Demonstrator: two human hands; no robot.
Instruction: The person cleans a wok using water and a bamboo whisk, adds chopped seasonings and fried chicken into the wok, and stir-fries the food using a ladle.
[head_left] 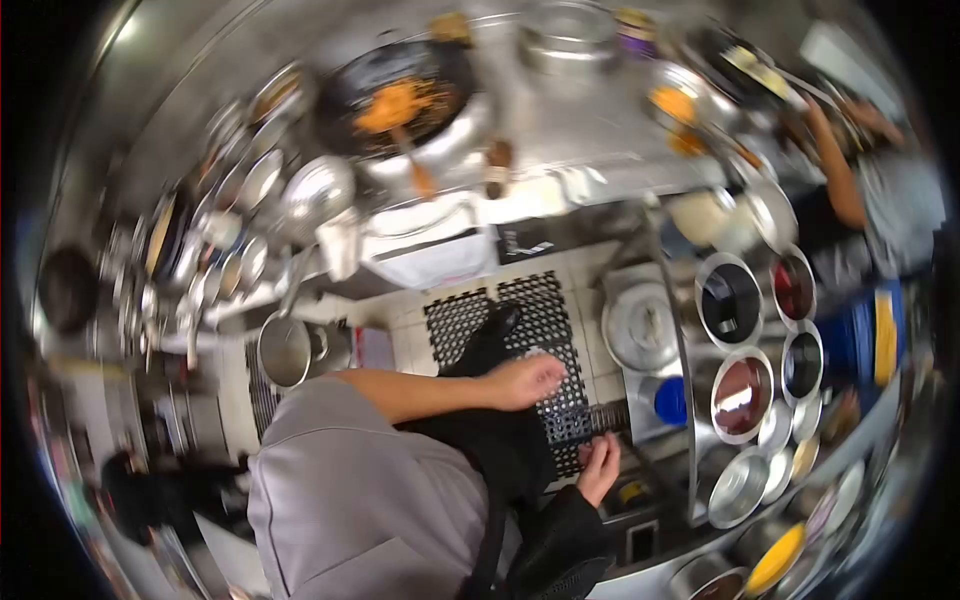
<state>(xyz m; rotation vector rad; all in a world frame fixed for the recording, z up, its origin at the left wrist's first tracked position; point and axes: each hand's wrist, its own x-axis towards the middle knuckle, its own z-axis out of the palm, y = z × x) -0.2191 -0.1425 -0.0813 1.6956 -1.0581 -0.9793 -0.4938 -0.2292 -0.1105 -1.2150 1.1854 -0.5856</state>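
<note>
Below a bare forearm stretched across my body, my left hand (527, 382) hangs over the black perforated floor mat (563, 350). Its fingers look curled into a loose fist, with nothing seen in them. My right hand (601, 470), at the end of a black sleeve, is lower and to the right. Its thumb and fingers stand a little apart and I see nothing held. Neither hand touches a counter or vessel. Nearest on the right are a round metal lid or pan (640, 325) and a blue round item (671, 400) on a low shelf.
A wok (345, 85) with orange food and a ladle stands at the stove. Several metal pots of sauce, one with red liquid (742, 395), line the right counter. A saucepan (284, 350) juts out at left. A co-worker's arm (838, 165) reaches over pans at upper right.
</note>
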